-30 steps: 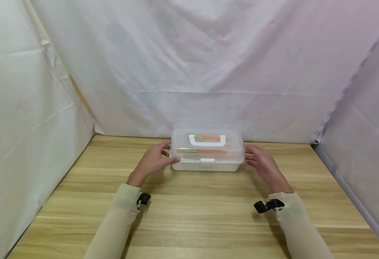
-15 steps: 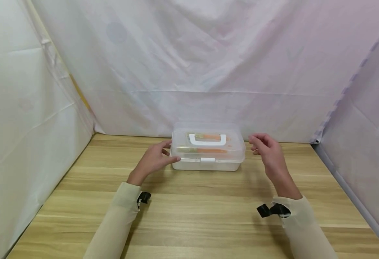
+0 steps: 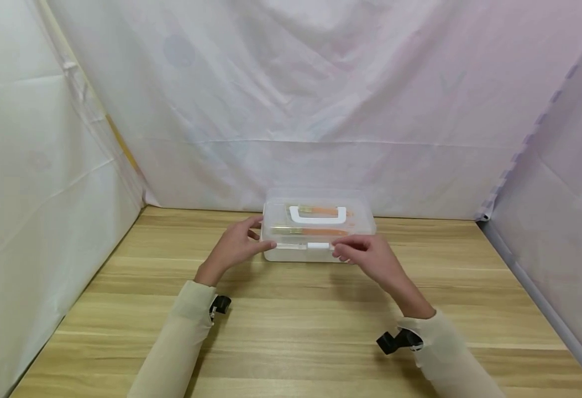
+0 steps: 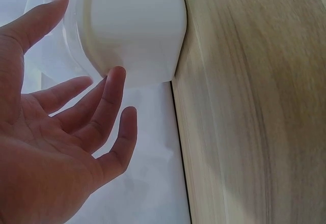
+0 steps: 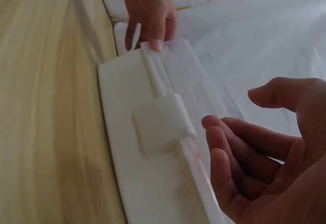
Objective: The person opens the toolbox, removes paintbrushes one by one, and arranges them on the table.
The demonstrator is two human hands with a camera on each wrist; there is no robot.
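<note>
A lidded plastic storage box (image 3: 286, 255) with a milky base and clear lid stands at the far side of the table. On its lid is a white carry handle (image 3: 318, 220), and a white latch (image 3: 318, 246) sits at the front middle. My left hand (image 3: 238, 241) rests at the box's left front corner, thumb on the lid edge and relaxed fingers along the side. Just right of the latch, my right hand (image 3: 367, 257) has its fingers loosely bent. In the right wrist view those fingertips are close to the latch (image 5: 160, 124), with nothing between them and the thumb.
Slender orange things (image 3: 320, 232) with yellowish ends show through the lid. The wooden table (image 3: 291, 337) ends at a pale hanging cloth (image 3: 291, 121) right behind the box. More cloth walls the left and right sides.
My right hand left the box's right side, lifted slightly outward, then came round to the front beside the latch. The left hand and the box have stayed in place.
</note>
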